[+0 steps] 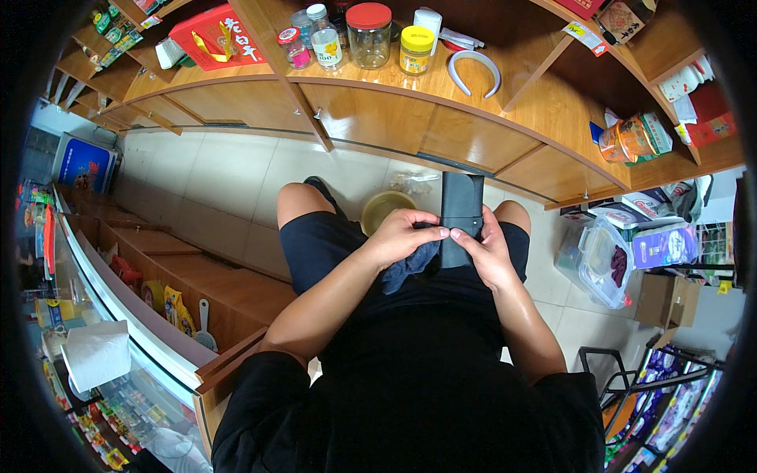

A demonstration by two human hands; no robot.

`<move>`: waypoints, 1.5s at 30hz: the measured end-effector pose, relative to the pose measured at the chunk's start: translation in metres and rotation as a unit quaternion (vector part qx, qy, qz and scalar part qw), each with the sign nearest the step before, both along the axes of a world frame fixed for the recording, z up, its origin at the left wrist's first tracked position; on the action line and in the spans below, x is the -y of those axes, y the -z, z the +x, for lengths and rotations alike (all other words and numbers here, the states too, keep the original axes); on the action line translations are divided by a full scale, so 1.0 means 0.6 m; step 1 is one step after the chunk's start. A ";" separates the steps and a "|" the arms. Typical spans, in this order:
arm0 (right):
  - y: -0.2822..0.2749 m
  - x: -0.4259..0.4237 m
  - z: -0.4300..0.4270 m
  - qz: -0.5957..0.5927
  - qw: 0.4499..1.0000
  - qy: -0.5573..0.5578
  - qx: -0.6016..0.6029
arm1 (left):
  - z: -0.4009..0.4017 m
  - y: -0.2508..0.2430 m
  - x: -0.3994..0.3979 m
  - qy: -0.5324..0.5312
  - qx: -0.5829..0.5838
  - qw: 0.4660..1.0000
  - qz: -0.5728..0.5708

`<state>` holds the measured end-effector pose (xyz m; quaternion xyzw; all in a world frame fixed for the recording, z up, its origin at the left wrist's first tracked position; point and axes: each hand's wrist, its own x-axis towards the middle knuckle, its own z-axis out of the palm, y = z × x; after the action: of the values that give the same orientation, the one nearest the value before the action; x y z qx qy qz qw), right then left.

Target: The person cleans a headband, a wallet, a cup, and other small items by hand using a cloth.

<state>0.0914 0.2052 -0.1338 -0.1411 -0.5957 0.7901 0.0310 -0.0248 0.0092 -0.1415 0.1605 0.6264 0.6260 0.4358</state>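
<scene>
A black wallet-like case (462,204) with a flap and a small stud stands lengthwise above my lap. My right hand (488,251) grips it along its right side, thumb across the front. From the left, my left hand (408,235) pinches a dark blue-grey cloth (408,269) against the case near its middle. The cloth's loose end hangs below my left palm. Both thumbs nearly meet on the front of the case. Whatever is inside the case is hidden.
Beyond my knees a yellowish basin (387,207) stands on the tiled floor (230,171). A wooden cabinet (366,121) carries glass jars (369,41) and a lavender headband (473,74). To the right is a clear plastic bin (591,260); at left, a glass-topped counter (148,378).
</scene>
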 end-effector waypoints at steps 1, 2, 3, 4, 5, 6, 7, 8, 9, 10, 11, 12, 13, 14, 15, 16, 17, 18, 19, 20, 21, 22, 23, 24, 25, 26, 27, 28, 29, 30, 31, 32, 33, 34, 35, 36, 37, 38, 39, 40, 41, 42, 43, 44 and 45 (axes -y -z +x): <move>-0.001 -0.001 0.000 -0.016 1.000 0.004 0.006 | 0.000 -0.002 -0.001 -0.002 0.001 1.000 -0.009; -0.001 -0.001 0.001 -0.015 1.000 0.006 0.006 | 0.000 0.000 -0.002 0.000 0.000 1.000 -0.008; 0.000 -0.002 0.001 -0.010 1.000 -0.004 -0.001 | 0.002 0.005 -0.002 -0.020 0.017 1.000 -0.013; 0.001 -0.002 0.001 -0.004 1.000 -0.012 -0.008 | 0.003 0.011 -0.003 -0.039 0.033 0.999 -0.018; 0.002 -0.001 0.000 -0.004 1.000 -0.009 -0.008 | 0.003 0.018 -0.001 -0.036 0.033 0.999 -0.018; 0.003 -0.003 0.001 0.003 1.000 -0.017 -0.012 | 0.002 0.018 -0.002 -0.037 0.022 0.999 -0.001; 0.001 -0.004 0.001 0.010 1.000 -0.024 -0.015 | 0.001 0.019 -0.003 -0.037 0.012 0.999 0.016; -0.002 -0.004 0.000 0.014 1.000 -0.025 -0.010 | 0.003 0.018 -0.001 -0.033 0.023 0.999 0.019; -0.002 -0.005 0.001 0.017 1.000 -0.018 -0.008 | 0.004 0.004 -0.001 -0.026 0.025 0.999 0.022; -0.001 -0.005 -0.001 0.028 0.999 -0.022 -0.015 | 0.003 -0.013 -0.001 -0.033 0.047 0.998 0.017; 0.001 -0.005 0.000 0.040 0.999 -0.025 -0.022 | 0.002 -0.020 -0.001 -0.040 0.069 0.997 0.012; 0.002 -0.003 0.000 0.024 0.999 -0.032 -0.027 | 0.000 -0.015 -0.001 -0.033 0.054 0.998 0.015; -0.001 -0.002 0.001 0.027 0.999 -0.028 -0.029 | 0.000 -0.012 -0.001 -0.029 0.053 0.998 0.017; -0.004 -0.001 0.001 0.045 0.998 -0.033 -0.034 | 0.002 -0.009 0.000 -0.027 0.042 0.999 0.016; -0.009 -0.002 0.001 0.064 0.996 -0.037 -0.040 | 0.001 -0.007 -0.001 -0.025 0.030 0.999 0.016; -0.006 -0.004 0.004 0.055 0.997 -0.041 -0.034 | 0.002 -0.001 0.000 -0.021 0.037 0.999 0.027; -0.007 -0.004 0.007 0.059 0.997 -0.037 -0.036 | 0.004 0.003 -0.001 -0.016 0.035 0.999 0.030; -0.008 -0.003 0.009 0.055 0.997 -0.030 -0.037 | 0.007 0.002 -0.003 -0.038 0.055 0.997 0.032; -0.007 -0.002 0.012 0.051 0.998 -0.024 -0.039 | 0.011 0.000 -0.005 -0.060 0.076 0.995 0.033; 0.002 -0.003 0.016 0.030 0.998 -0.019 -0.044 | 0.014 -0.002 -0.009 -0.084 0.099 0.991 0.035; 0.004 -0.006 0.022 0.034 0.998 -0.012 -0.047 | 0.015 -0.002 -0.009 -0.077 0.097 0.992 0.037; 0.004 -0.009 0.027 0.016 1.000 -0.018 -0.013 | 0.014 0.000 -0.008 -0.084 0.109 0.989 0.044; 0.006 -0.012 0.033 -0.002 1.000 -0.024 0.020 | 0.012 0.003 -0.008 -0.091 0.121 0.987 0.051; 0.006 -0.006 0.036 0.008 1.000 -0.017 0.008 | 0.011 0.006 -0.004 -0.097 0.128 0.986 0.050; 0.003 -0.006 0.043 0.008 1.000 -0.012 0.005 | 0.010 0.010 -0.001 -0.092 0.125 0.987 0.050; -0.003 -0.008 0.050 -0.007 0.999 -0.022 0.038 | 0.008 0.014 0.002 -0.105 0.124 0.986 0.044; -0.010 -0.008 0.056 -0.024 0.997 -0.031 0.070 | 0.008 0.011 0.000 -0.116 0.123 0.985 0.037; 0.004 -0.007 0.064 -0.028 0.998 -0.018 0.045 | 0.010 0.005 -0.001 -0.115 0.129 0.984 0.048; 0.007 -0.010 0.070 -0.027 0.999 -0.012 0.042 | 0.011 0.005 -0.003 -0.109 0.127 0.985 0.048; 0.009 -0.012 0.075 -0.030 0.998 -0.019 0.047 | 0.012 0.004 -0.003 -0.109 0.120 0.985 0.050; 0.011 -0.014 0.078 -0.033 0.998 -0.025 0.052 | 0.011 0.003 -0.004 -0.108 0.114 0.986 0.053; 0.012 -0.016 0.078 -0.032 0.998 -0.011 0.051 | 0.010 0.000 -0.006 -0.105 0.129 0.985 0.043; 0.013 -0.016 0.078 -0.035 0.998 -0.008 0.049 | 0.009 0.001 -0.007 -0.101 0.127 0.986 0.040; 0.014 -0.019 0.077 -0.041 0.998 -0.011 0.054 | 0.007 0.002 -0.009 -0.102 0.119 0.987 0.044; 0.016 -0.021 0.075 -0.047 0.997 -0.014 0.059 | 0.003 0.003 -0.013 -0.104 0.111 0.987 0.048; 0.020 -0.022 0.074 -0.051 0.997 -0.011 0.059 | 0.000 0.006 -0.015 -0.101 0.111 0.988 0.044; 0.026 -0.023 0.071 -0.051 0.998 0.001 0.049 | -0.004 0.010 -0.018 -0.103 0.105 0.988 0.036; 0.031 -0.024 0.068 -0.050 0.998 0.013 0.040 | -0.008 0.012 -0.022 -0.105 0.100 0.989 0.029; 0.033 -0.026 0.062 -0.053 0.998 0.015 0.039 | -0.011 0.009 -0.028 -0.103 0.098 0.989 0.025; 0.035 -0.027 0.056 -0.061 0.997 0.028 0.037 | -0.010 0.006 -0.036 -0.113 0.101 0.988 0.022; 0.038 -0.030 0.049 -0.068 0.996 0.040 0.036 | -0.011 0.001 -0.042 -0.123 0.104 0.987 0.019; 0.043 -0.032 0.042 -0.072 0.996 0.040 0.036 | -0.012 0.000 -0.043 -0.114 0.108 0.987 0.012; 0.049 -0.034 0.033 -0.089 0.994 0.053 0.028 | -0.012 0.002 -0.047 -0.115 0.107 0.988 0.008; 0.054 -0.037 0.024 -0.105 0.992 0.066 0.021 | -0.011 0.004 -0.054 -0.113 0.100 0.989 -0.001; 0.056 -0.039 0.014 -0.110 0.992 0.065 0.022 | -0.011 0.008 -0.056 -0.112 0.094 0.989 -0.011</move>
<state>0.0998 0.2284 -0.1672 -0.1996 -0.4951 0.8439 0.0528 -0.0317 0.0430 -0.1461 0.0249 0.6034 0.6762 0.4220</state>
